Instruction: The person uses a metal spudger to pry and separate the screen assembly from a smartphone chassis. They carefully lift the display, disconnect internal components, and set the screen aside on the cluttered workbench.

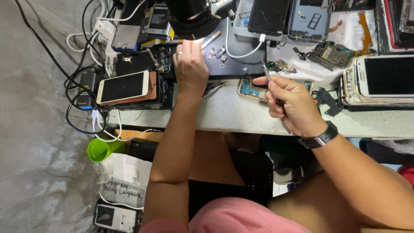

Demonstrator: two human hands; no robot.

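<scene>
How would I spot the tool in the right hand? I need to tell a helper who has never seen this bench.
Start at the pale workbench and find the right hand, the one with the dark wristwatch. The tweezers stick up from its fingers: thin, silvery and pointed, unlike the flat phones around them.

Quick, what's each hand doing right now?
Left hand: palm down on the dark mat, holding nothing visible.
Right hand: fingers closed on metal tweezers.
</scene>
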